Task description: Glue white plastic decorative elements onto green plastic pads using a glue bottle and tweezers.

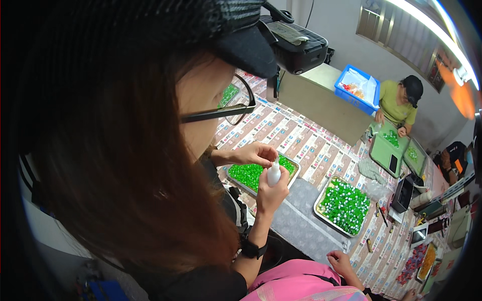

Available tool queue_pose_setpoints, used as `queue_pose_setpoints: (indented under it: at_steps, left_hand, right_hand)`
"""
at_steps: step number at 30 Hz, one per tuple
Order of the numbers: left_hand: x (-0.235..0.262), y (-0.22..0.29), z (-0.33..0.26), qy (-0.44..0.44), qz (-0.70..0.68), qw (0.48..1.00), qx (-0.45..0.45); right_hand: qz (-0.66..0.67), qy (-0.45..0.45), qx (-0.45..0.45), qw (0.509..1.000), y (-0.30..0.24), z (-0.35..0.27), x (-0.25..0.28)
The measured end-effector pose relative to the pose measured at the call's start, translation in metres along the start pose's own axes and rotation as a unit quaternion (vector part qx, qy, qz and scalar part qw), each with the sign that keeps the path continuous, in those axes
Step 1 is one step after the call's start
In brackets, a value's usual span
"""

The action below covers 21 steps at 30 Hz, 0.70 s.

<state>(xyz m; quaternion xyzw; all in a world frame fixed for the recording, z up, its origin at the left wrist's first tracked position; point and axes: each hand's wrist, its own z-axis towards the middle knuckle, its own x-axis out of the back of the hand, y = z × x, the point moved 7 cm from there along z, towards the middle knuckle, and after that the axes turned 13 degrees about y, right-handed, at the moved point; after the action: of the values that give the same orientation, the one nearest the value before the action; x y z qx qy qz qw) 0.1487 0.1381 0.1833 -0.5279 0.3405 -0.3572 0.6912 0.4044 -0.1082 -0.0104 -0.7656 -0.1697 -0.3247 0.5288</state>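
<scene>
At the lower edge, over pink clothing [296,281], my left hand [341,263] rests near the table's front edge. Its fingers are loosely bent and apart, and I see nothing in them. Only a bit of my right hand [409,295] shows at the lower right rim, its fingers mostly cut off. A tray of green and white pieces [345,206] lies beyond my left hand. Close on the left, a co-worker in a black cap holds a small white squeeze bottle [273,173] in one hand, the other hand's fingertips at its nozzle, above a tray of green pieces [246,176].
Another person [396,103] in a yellow-green top works at green trays [386,153] in the back right. A blue crate [357,89] stands on a cabinet [321,103]. A black box [402,194], small tools and a tray of orange pieces [427,261] lie right.
</scene>
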Motion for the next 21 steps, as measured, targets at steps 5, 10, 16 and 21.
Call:
queue_pose_setpoints:
  at_steps: [5,10,16,21]
  left_hand:
    - [0.005,-0.008,0.0,0.034,0.018,0.999,0.016]
    - [0.004,-0.013,0.0,0.021,-0.012,0.999,0.028]
    - [0.004,-0.007,0.0,0.027,0.039,0.999,-0.018]
    - [-0.001,0.001,-0.001,0.007,0.072,0.995,-0.072]
  right_hand:
    - [0.004,-0.012,-0.016,1.0,0.003,0.001,-0.002]
    - [0.005,0.003,0.011,1.0,-0.001,0.003,0.0]
    - [0.008,0.004,0.0,1.0,-0.002,0.006,0.0]
    - [0.027,0.018,0.027,0.999,-0.003,0.007,0.001]
